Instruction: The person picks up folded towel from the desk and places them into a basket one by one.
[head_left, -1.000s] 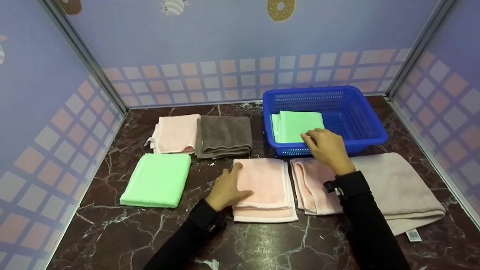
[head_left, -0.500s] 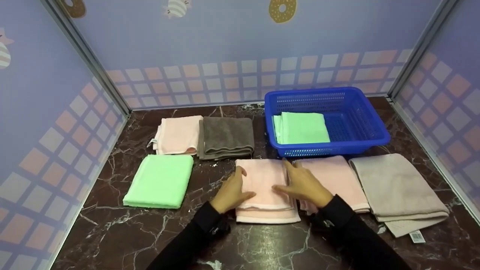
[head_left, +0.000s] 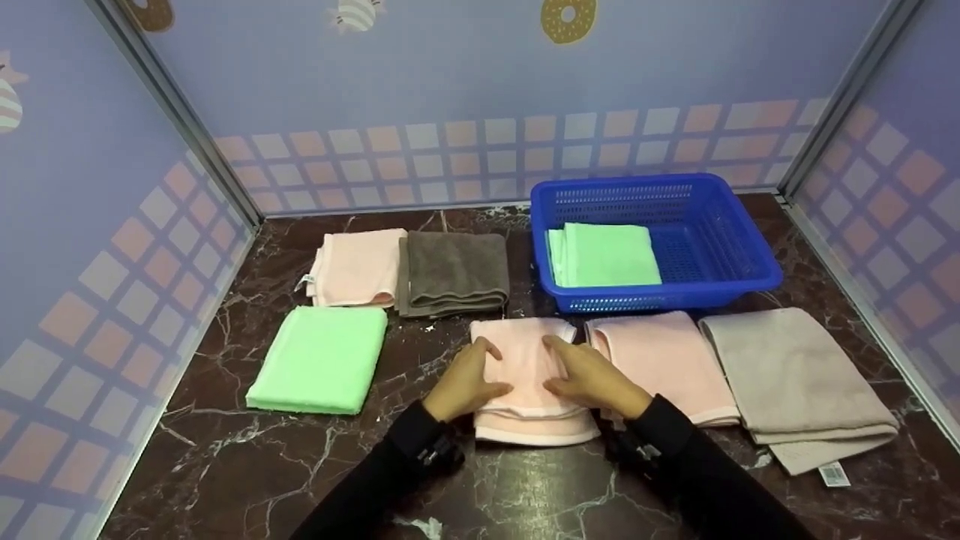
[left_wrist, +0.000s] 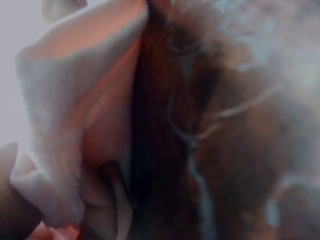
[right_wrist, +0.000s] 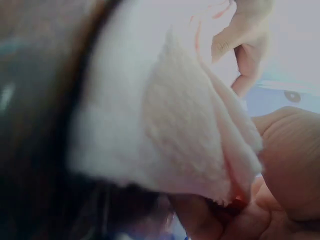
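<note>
Folded pink towel (head_left: 525, 367): lying just in front of the blue basket (head_left: 742, 247). Left hand (head_left: 465, 379) and right hand (head_left: 592, 379) are gripping its side edges, fingers curled, thumbs pinching the cloth.

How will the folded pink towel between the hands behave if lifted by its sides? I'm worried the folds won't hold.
The pink towel is probably floppy: where the left hand and right hand squeeze it, its edges already bunch and lift. Its loose stacked layers would likely sag or splay apart without support underneath. The fluffy pile suggests a non-slippery grip, and it looks light.
</note>
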